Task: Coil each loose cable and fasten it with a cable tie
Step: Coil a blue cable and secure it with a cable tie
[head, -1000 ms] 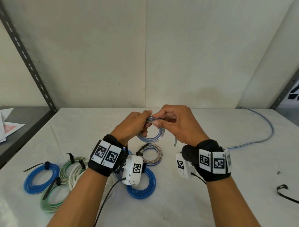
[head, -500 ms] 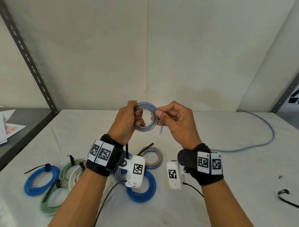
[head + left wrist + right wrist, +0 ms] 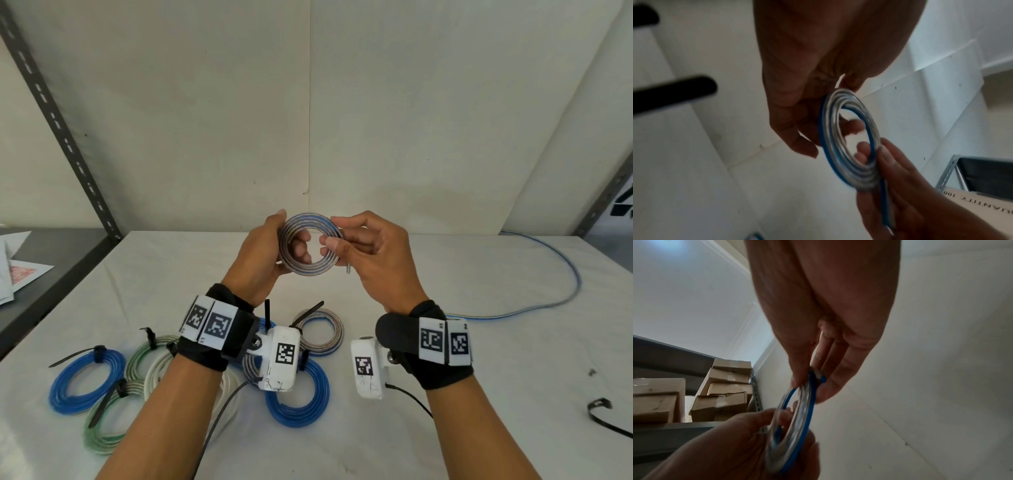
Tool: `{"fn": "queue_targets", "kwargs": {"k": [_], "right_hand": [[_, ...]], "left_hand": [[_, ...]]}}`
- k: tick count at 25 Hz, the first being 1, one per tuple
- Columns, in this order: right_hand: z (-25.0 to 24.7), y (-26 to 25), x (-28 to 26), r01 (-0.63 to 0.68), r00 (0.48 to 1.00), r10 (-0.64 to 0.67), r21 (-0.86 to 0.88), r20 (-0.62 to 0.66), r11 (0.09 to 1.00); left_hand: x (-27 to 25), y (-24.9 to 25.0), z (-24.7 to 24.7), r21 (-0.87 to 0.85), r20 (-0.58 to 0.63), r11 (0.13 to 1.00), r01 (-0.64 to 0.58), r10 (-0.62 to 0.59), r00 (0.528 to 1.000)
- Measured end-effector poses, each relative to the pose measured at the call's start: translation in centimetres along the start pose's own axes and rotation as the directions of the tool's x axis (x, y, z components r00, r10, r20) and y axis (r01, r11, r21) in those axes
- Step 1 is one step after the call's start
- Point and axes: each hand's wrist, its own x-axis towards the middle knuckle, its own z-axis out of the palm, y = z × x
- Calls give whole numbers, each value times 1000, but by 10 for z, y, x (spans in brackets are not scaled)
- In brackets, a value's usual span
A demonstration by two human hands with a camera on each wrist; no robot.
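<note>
Both hands (image 3: 260,253) (image 3: 373,260) grasp a wound, untied blue-grey coil (image 3: 310,245); tied coils (image 3: 85,383) below it, loose cable (image 3: 548,298) waits.

A white bench (image 3: 445,394) carries tied cable coils near its front left: blue (image 3: 85,383), green-white (image 3: 102,431), white (image 3: 161,370), grey-striped (image 3: 320,330), another blue (image 3: 298,401). A loose blue-white cable (image 3: 561,274) trails along the right side; a black cable tie (image 3: 606,416) lies at the right edge.
</note>
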Motion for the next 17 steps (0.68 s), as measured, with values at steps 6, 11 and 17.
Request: {"fn": "queue_targets", "kwargs": {"k": [6, 11, 17], "right_hand": [[-13, -2, -2, 18, 945, 89, -322, 316, 946], [-9, -3, -1, 75, 958, 32, -361, 284, 930], [0, 2, 1, 16, 999, -10, -185, 32, 983]], "left_hand": [[-8, -1, -2, 414, 157, 909, 46, -121, 980], [-10, -6, 9, 329, 138, 944, 27, -77, 988], [-7, -4, 8, 206, -6, 972, -112, 115, 993]]}}
